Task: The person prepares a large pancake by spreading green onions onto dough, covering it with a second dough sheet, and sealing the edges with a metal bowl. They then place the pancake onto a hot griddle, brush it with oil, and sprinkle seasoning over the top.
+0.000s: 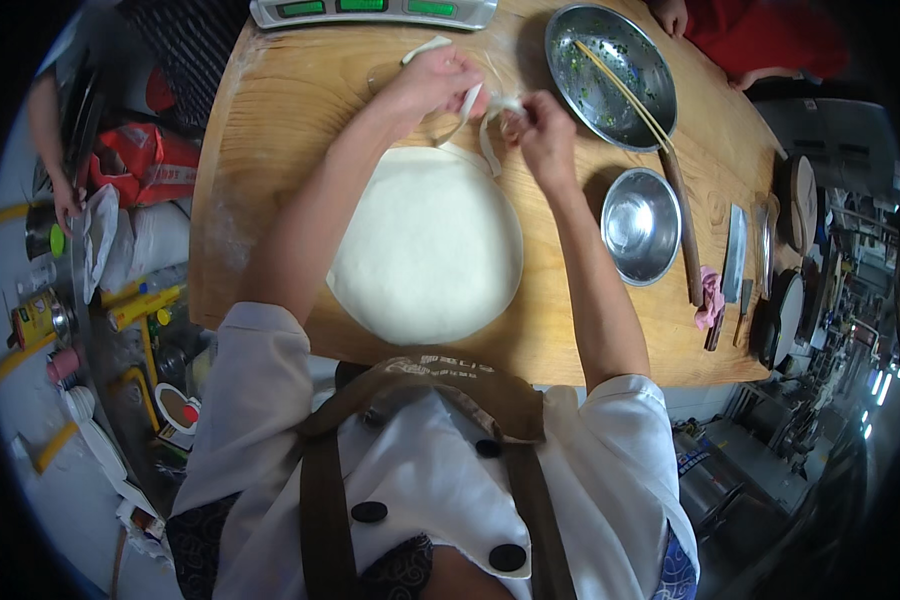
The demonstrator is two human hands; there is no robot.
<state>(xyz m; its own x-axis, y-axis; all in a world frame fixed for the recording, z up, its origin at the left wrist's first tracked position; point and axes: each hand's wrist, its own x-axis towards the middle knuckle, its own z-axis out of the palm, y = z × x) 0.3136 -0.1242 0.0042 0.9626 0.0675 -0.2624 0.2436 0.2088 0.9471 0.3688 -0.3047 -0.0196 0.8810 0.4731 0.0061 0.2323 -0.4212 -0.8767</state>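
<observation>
A large round mass of smooth white dough lies on the wooden table in front of me. Past its far edge, my left hand grips one part of a pale, thin strip, its fingers closed. My right hand pinches another part of pale strip material at the right, where a loose end hangs down. Whether both hands hold one strip or separate ones, I cannot tell. Another pale piece lies just beyond my left hand. Something transparent lies beneath the hands, hard to make out.
At the right are a steel bowl with green bits and chopsticks, an empty steel bowl, a wooden rod, a pink cloth and a cleaver. A scale stands at the far edge. Other people are at both sides.
</observation>
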